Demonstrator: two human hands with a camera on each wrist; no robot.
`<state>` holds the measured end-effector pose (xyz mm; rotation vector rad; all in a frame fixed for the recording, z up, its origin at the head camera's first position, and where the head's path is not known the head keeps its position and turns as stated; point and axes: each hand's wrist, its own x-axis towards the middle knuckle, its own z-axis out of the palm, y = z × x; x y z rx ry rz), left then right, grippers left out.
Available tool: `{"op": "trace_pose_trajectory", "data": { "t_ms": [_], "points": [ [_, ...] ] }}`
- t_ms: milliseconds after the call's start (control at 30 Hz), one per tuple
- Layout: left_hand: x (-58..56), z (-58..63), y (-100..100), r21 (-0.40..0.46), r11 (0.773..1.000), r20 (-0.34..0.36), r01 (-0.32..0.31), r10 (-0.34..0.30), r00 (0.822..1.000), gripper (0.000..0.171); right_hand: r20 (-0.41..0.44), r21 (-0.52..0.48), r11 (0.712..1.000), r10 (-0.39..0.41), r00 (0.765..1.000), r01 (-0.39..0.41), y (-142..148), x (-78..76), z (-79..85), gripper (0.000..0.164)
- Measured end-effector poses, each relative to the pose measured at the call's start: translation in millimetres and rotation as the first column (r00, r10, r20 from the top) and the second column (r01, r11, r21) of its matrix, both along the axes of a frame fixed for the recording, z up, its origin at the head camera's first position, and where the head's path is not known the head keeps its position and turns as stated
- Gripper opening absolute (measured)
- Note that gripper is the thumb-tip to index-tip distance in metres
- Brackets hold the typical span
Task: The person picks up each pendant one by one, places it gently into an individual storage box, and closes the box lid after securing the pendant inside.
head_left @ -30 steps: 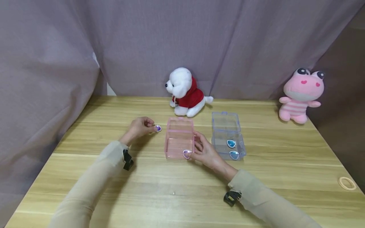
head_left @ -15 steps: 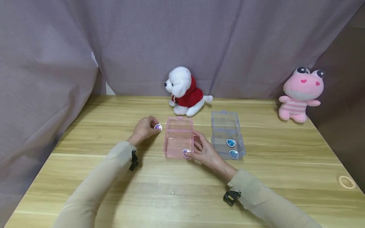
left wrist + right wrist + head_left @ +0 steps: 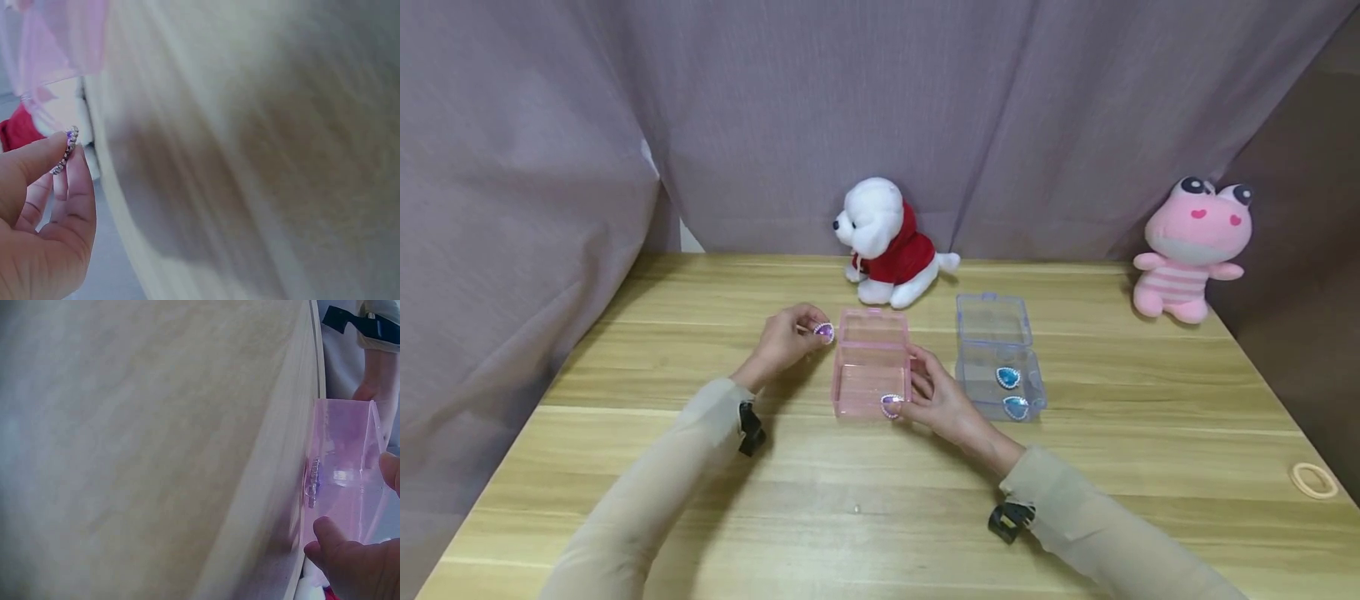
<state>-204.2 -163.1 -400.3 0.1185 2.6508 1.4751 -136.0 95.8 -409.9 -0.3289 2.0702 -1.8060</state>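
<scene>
My left hand pinches a purple gem with a beaded silver rim, just left of the pink see-through box. In the left wrist view the gem stands edge-on between thumb and fingertips. My right hand holds the pink box at its right side, thumb at the front corner. Inside that box, near the thumb, lies another purple gem, partly covered in the head view. The right wrist view shows this gem through the box wall. The box's lid is tipped back.
To the right stands a bluish see-through box, lid back, with two blue heart gems in it. A white plush dog sits behind the boxes. A pink plush frog and a pale ring are farther right on the wooden table.
My left hand has moved a little to the right with the purple gem, closer to the pink box. The right hand and both boxes stay in place.
</scene>
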Motion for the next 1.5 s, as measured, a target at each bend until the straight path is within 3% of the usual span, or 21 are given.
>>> {"op": "trace_pose_trajectory", "data": {
  "t_ms": [100, 300, 400, 633, 867, 1167, 1367, 1500],
  "points": [
    [2.4, 7.0, 0.7, 0.082, 0.997, 0.028, -0.014, 0.011, 1.000, 0.030, -0.003, -0.006, 1.000, -0.002, 1.000, 0.002, -0.5, 0.0, 0.2, 0.089],
    [7.2, 20.6, 4.3, 0.103, 0.995, 0.001, 0.005, -0.005, 1.000, 0.037, -0.016, -0.012, 1.000, 0.008, 1.000, -0.008, -0.3, -0.1, 0.6, 0.089],
    [9.0, 27.0, 8.7, 0.141, 0.990, 0.021, 0.002, -0.005, 1.000, 0.037, -0.012, -0.010, 1.000, 0.007, 1.000, -0.007, 0.4, 0.3, 0.4, 0.090],
    [16.1, 33.6, 24.3, 0.309, 0.951, 0.039, 0.007, -0.020, 0.999, 0.034, -0.004, -0.006, 1.000, 0.007, 1.000, -0.007, 1.4, 1.0, -0.4, 0.089],
    [24.9, 32.5, 40.5, 0.395, 0.918, 0.095, 0.034, -0.078, 0.992, 0.026, -0.013, -0.014, 1.000, 0.007, 1.000, -0.008, 1.1, 1.9, -0.9, 0.089],
    [33.4, 28.1, 52.1, 0.379, 0.923, 0.094, 0.063, -0.106, 0.990, 0.021, -0.009, -0.023, 1.000, 0.012, 1.000, -0.012, 1.6, 1.9, -1.7, 0.088],
    [35.2, 27.2, 55.1, 0.398, 0.915, 0.133, 0.066, -0.128, 0.983, 0.028, -0.013, -0.001, 1.000, 0.007, 1.000, -0.007, 1.5, 0.4, -2.8, 0.088],
    [36.4, 26.5, 55.6, 0.328, 0.941, 0.147, 0.084, -0.138, 0.979, 0.031, -0.010, 0.007, 1.000, 0.007, 1.000, -0.007, 1.5, 0.1, -3.0, 0.088]
  ]
}}
